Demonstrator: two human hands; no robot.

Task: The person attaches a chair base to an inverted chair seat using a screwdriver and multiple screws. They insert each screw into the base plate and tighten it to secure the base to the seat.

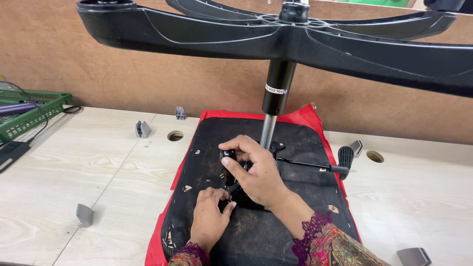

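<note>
Nearest the camera, the left hand [209,216] rests on the black underside of an upturned chair seat [256,236], its fingers [217,194] pinched together on something small and dark that I cannot make out. Just above and touching it, the right hand [256,172] is clenched around a black knob [227,156] on the seat mechanism. A thin lever [315,166] runs right from there to a black paddle handle. Red fabric [315,116] edges the seat, which lies on a pale wooden desk [74,167]. A metal column [276,98] rises from the mechanism to the black star-shaped base [236,34] overhead. Farther left sits a green basket [29,116], and a brown board [123,79] stands behind.
</note>
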